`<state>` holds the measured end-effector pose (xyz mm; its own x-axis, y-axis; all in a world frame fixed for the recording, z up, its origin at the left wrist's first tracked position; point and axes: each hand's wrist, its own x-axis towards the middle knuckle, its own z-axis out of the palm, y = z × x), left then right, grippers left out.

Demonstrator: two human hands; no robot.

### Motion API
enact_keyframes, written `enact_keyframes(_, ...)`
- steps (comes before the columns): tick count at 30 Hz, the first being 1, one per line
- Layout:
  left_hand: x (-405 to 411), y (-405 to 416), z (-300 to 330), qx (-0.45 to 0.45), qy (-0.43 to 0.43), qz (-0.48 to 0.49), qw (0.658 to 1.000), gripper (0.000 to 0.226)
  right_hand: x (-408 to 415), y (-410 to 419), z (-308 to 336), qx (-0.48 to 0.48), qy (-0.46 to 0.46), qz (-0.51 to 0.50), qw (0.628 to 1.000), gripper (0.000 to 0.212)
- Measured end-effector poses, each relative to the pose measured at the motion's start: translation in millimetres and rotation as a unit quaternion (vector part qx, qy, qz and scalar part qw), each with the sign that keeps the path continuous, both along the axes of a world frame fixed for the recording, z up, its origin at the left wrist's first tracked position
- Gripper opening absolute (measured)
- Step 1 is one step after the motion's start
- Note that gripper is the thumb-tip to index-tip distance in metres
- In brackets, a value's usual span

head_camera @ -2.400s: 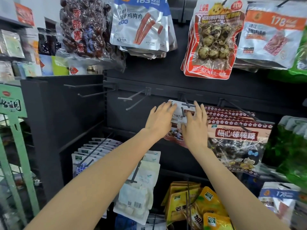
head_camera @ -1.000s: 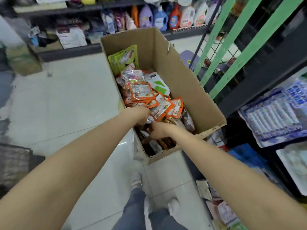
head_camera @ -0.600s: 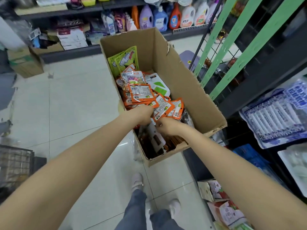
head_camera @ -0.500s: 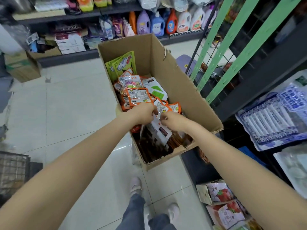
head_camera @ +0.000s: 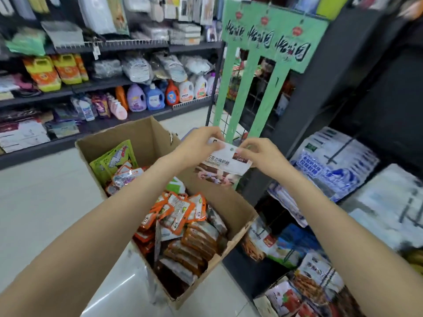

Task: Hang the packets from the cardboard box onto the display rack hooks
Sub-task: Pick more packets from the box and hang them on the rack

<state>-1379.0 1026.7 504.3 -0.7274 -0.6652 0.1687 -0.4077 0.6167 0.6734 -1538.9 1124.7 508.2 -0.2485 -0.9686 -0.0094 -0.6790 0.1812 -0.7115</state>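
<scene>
- Both hands raised at centre frame, above the cardboard box (head_camera: 146,136), holding one white packet (head_camera: 225,165) between them.
- Left hand (head_camera: 199,145) pinches the packet's top left corner, fingers curled over the upper edge.
- Right hand (head_camera: 261,154) pinches the top right corner, thumb and fingers closed on the header strip.
- Packet hangs roughly upright, slightly tilted; dark print on the header, brownish picture lower down. Hang hole visible near the top edge.
- Box stands open on the pale tiled floor (head_camera: 45,202), lower centre, packed with orange packets (head_camera: 180,209) heaped in the middle, green packets (head_camera: 114,159) leaning at the far end.
- Green display stand (head_camera: 263,37) upper centre-right, just behind the hands.
- Dark rack at right carries blue-and-white bags (head_camera: 332,161).
- Detergent bottles (head_camera: 155,97) on the shelf, upper left.
</scene>
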Motion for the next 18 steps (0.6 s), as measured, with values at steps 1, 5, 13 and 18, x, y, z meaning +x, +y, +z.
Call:
enact_keyframes(1,-12,-2,10,-0.011,0.017,-0.01,1.0,0.006,-8,6,9,-0.03,0.001,-0.022,0.999,0.015)
enact_keyframes(5,-66,10,55,-0.024,0.095,-0.072,0.993,0.004,-39,39,50,-0.162,-0.015,-0.137,0.977,0.014)
enact_keyframes(13,-177,101,124,-0.048,0.211,-0.235,0.947,0.007,-86,154,109,-0.35,-0.059,-0.341,0.87,0.015)
enact_keyframes(18,-244,187,144,-0.041,0.241,-0.309,0.919,0.008,-120,234,130,-0.396,-0.033,-0.44,0.805,0.016)
